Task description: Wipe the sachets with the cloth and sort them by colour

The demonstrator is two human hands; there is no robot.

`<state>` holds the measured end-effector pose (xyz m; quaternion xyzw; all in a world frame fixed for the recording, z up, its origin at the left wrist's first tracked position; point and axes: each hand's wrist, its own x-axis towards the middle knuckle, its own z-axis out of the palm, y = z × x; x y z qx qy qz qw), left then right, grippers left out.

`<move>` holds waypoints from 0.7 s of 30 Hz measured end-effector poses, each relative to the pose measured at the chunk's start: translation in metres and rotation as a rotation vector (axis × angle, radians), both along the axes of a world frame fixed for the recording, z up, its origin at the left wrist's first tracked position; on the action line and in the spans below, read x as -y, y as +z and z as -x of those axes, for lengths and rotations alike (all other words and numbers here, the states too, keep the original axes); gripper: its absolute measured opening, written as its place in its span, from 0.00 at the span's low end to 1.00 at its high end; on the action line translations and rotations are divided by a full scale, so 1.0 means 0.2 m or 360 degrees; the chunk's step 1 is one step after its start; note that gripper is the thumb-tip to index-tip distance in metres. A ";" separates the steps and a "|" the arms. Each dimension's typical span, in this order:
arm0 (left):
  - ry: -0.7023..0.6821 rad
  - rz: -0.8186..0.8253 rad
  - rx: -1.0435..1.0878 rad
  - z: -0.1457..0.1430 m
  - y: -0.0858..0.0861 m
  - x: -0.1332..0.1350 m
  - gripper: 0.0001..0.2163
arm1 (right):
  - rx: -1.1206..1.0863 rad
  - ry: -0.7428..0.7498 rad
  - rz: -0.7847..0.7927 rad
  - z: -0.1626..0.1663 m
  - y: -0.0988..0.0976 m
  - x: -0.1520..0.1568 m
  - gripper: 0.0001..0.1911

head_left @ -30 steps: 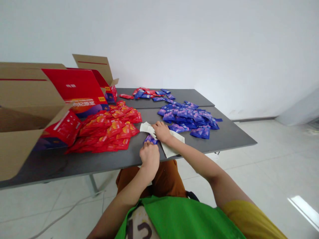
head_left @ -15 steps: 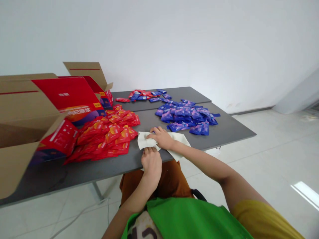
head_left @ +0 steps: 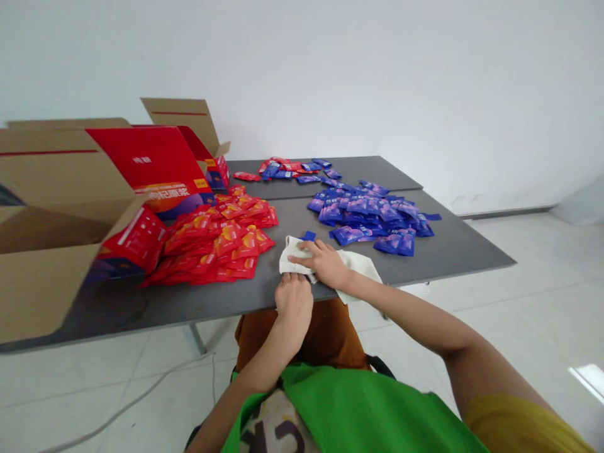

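A white cloth (head_left: 362, 267) lies folded at the table's near edge, with one end hanging slightly over. My right hand (head_left: 325, 264) presses on it from above, fingers closed over the fold. At the cloth's near edge is my left hand (head_left: 294, 301), its fingers curled with their tips hidden at the cloth; what they grip does not show. A blue sachet (head_left: 308, 236) pokes out from behind the cloth, just beyond my right fingers, mostly covered. To the left lies a heap of red sachets (head_left: 221, 242), and farther right a heap of blue sachets (head_left: 372, 214).
An open cardboard box (head_left: 51, 220) with red panels stands at the left, and a second red box (head_left: 218, 173) sits behind it. Mixed red and blue sachets (head_left: 287, 168) lie at the back of the grey table (head_left: 453, 251). A white wall rises behind.
The view has shifted, so the table and heaps appear farther right. More of the blue sachet now shows beyond the cloth. Both hands remain together at the cloth.
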<state>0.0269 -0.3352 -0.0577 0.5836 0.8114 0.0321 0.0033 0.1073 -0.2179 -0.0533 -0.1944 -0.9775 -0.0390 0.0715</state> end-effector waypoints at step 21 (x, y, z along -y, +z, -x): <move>0.0148 0.0003 0.0085 -0.03 0.06 -0.05 0.22 | -0.0027 -0.0305 0.0034 0.07 0.01 0.02 0.21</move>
